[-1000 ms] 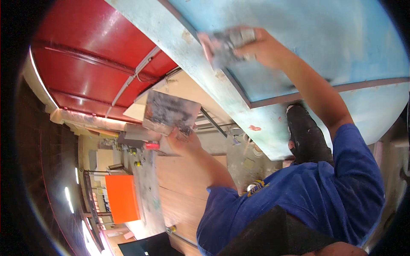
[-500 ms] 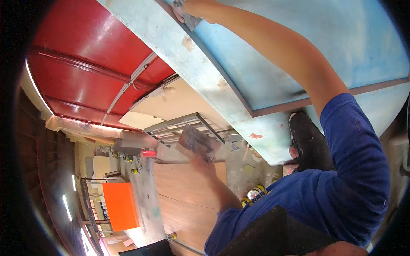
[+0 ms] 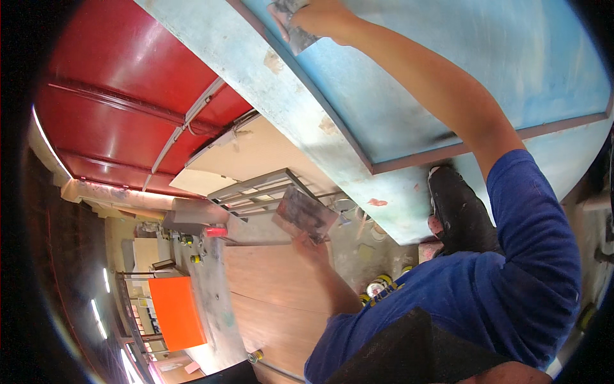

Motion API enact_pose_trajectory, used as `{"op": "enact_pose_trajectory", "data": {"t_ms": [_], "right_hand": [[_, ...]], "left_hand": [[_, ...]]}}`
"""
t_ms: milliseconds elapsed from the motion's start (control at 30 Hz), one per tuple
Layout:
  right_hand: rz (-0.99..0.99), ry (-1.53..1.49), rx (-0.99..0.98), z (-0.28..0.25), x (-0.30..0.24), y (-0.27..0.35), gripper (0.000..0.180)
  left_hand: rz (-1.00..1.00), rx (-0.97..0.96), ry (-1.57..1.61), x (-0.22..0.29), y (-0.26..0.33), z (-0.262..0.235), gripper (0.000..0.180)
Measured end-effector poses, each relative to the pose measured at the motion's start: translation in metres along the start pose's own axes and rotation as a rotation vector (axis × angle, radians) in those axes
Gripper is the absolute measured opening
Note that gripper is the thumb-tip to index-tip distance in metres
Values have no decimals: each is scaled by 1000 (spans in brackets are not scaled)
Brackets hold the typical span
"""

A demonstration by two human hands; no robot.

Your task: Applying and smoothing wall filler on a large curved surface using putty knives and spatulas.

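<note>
Gripping trowel [image 3: 291,25] w/ right hand [image 3: 323,14] on blue panel [image 3: 448,57]; left hand [image 3: 311,246] grasping hawk board [image 3: 304,213].

From my feed the scene is bright and evenly lit, with no hard shadows on the pale blue panel [image 3: 448,70]. A soft sheen lies along the red surface [image 3: 121,83], strongest in a pale streak near its left edge. Small glaring light strips burn out low on the left, inside the dark border. The fisheye bends every straight edge hard, most of all toward the rim, and a black vignette rings the view. My right hand [image 3: 323,14] at the top edge is slightly smeared by motion. My left hand [image 3: 310,246] and the blue sleeve [image 3: 531,256] read fairly sharp. The far orange block [image 3: 176,310] is soft and small.
</note>
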State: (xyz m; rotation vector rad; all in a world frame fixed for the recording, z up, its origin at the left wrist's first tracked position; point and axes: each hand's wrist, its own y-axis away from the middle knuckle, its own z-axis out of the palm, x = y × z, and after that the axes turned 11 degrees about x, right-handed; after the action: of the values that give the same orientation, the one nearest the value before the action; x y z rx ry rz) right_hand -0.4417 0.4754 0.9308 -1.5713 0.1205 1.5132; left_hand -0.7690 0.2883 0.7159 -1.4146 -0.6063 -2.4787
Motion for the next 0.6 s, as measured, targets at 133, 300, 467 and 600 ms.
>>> {"op": "enact_pose_trajectory", "data": {"t_ms": [133,300,467,600], "right_hand": [[-17,357,-222,30,-7,1,31],[-252,258,-18,40,-7,35,31],[48,46,-337,-21,-11,43,42],[74,83,-250,-15,25,29,39]], "left_hand": [[61,-67,-56,1,8,0,38],[62,-163,-63,-9,4,-5,37],[46,57,-34,-22,-2,-2,36],[18,-78,-46,-15,0,3,36]]}}
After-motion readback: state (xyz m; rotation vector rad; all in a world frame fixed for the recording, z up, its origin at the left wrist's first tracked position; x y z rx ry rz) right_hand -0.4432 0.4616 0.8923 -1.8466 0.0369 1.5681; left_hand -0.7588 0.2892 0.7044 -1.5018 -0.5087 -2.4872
